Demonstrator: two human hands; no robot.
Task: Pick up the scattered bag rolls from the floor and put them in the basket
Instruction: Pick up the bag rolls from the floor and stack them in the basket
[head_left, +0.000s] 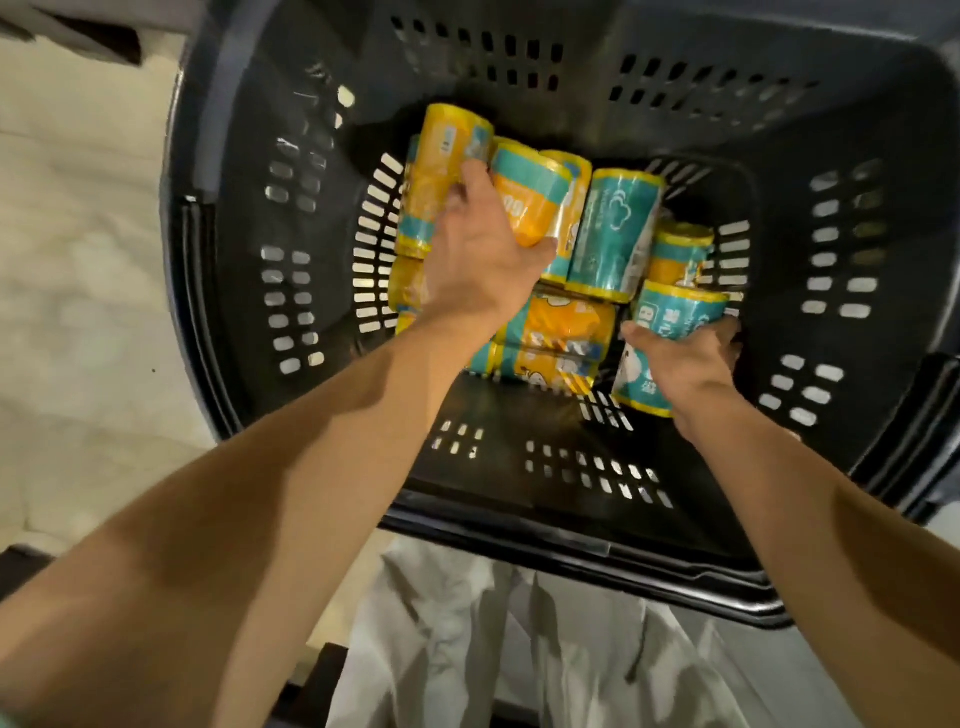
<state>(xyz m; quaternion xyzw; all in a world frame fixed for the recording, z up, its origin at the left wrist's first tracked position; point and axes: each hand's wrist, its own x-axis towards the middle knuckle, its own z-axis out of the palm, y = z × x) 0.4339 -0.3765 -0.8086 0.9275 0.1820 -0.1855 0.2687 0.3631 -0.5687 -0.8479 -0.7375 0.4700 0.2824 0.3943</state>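
A deep black slotted plastic basket (519, 525) fills the view, with several orange and teal bag rolls lying on its bottom. My left hand (483, 254) reaches down inside and grips orange rolls (524, 202), fingers wrapped over one and pressing against a taller orange roll (441, 171). My right hand (685, 364) is lower right in the basket, closed around a teal roll (670, 317) whose lower end sticks out below my wrist. A teal roll (615, 234) stands loose between the two hands. More orange rolls (566, 322) lie underneath.
Pale floor (78, 260) runs along the left of the basket. My light trousers (519, 649) show below the basket's near rim. A dark object (83, 31) sits at the top left corner.
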